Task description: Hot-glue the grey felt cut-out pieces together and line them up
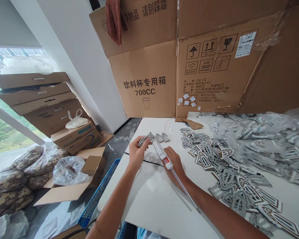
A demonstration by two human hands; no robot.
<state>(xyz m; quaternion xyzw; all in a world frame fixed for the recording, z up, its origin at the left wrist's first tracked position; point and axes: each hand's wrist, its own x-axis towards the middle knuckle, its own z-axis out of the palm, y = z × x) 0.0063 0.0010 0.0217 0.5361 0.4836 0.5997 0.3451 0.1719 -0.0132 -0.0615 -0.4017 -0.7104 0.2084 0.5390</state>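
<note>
My right hand (175, 162) is closed around a white hot glue gun (158, 148), and a long glue stick (181, 185) sticks out of its rear toward me. My left hand (136, 153) pinches a small grey arch-shaped piece (142, 140) right by the gun's nozzle. Whether the nozzle touches the piece cannot be made out. Just beyond, a few similar grey pieces (162, 137) lie in a row on the white table (149, 192). A dark cord runs across the tabletop under my wrists.
Many loose grey-and-white arched pieces (221, 166) spread over the table's right side, with plastic-bagged ones (269, 132) behind. Tall cardboard (149, 66) walls the back edge. Left of the table are a blue basket (99, 192), an open carton (64, 196) and stuffed bags (20, 179).
</note>
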